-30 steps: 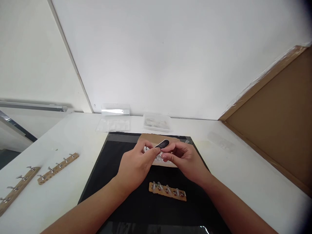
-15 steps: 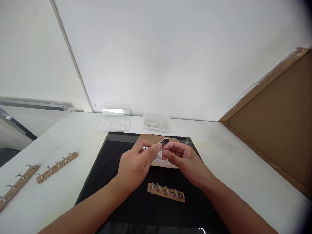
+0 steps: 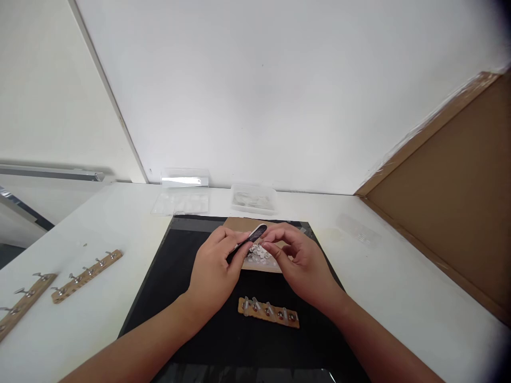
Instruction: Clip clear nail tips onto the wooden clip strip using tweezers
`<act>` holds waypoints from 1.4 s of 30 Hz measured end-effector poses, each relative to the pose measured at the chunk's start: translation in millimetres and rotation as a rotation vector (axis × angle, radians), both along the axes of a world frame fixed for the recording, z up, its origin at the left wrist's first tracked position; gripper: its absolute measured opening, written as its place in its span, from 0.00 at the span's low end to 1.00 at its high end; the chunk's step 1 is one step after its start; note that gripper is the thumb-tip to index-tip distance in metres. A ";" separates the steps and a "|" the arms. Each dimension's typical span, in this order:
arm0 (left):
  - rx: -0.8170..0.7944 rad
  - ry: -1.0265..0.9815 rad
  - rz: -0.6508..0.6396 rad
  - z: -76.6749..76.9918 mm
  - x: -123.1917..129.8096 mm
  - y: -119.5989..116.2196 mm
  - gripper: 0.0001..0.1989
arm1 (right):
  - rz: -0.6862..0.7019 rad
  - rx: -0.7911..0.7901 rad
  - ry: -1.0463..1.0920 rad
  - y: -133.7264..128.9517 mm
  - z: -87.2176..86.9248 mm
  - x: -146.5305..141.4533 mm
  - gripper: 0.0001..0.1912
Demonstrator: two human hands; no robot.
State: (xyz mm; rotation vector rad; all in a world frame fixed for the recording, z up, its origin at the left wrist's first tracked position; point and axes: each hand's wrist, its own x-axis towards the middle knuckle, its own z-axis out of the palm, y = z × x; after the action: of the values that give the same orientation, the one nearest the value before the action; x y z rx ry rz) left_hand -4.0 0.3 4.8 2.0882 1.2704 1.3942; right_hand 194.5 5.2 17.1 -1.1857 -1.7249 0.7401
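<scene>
The black file point(image 3: 258, 232) slants up from your left hand point(image 3: 213, 271), pinched between thumb and fingers over the cardboard sheet point(image 3: 237, 224). Your right hand point(image 3: 309, 266) is beside the file's upper end, thumb and forefinger drawn close together; you may have a small piece between them, but it is too small to tell. Below your fingers lies a loose heap of white bits point(image 3: 260, 253) on the sheet.

Nearer you, on the black mat point(image 3: 159, 303), the short wooden strip point(image 3: 274, 319) carries four clear pieces point(image 3: 256, 305) along its row of mounts; the mount at its right end looks bare. How finished those pieces are, you can't tell from here. Off to the left, the two clip strips point(image 3: 87, 275) hold upright metal clips with no clear pieces visible on them. A lidded case point(image 3: 181, 203) and a clear box point(image 3: 253, 200) sit behind the mat.
</scene>
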 end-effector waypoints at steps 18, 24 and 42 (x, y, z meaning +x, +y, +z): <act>-0.029 0.023 -0.035 -0.5 3.2 -5.0 0.12 | -0.259 0.512 -0.472 -3.9 -10.3 -2.8 0.09; 0.101 0.131 0.043 -2.3 4.0 -10.2 0.13 | -0.293 0.671 -0.555 -4.4 -7.9 -10.1 0.09; 0.155 0.186 0.103 1.6 6.1 -11.8 0.11 | -0.262 0.655 -0.491 -0.2 -1.7 -15.2 0.11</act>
State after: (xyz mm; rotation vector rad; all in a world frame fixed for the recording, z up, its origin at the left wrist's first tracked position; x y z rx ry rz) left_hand 2.1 -11.5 6.4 2.3336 1.3999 1.4087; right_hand 179.3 4.9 15.4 -1.1322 -1.9289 -0.2997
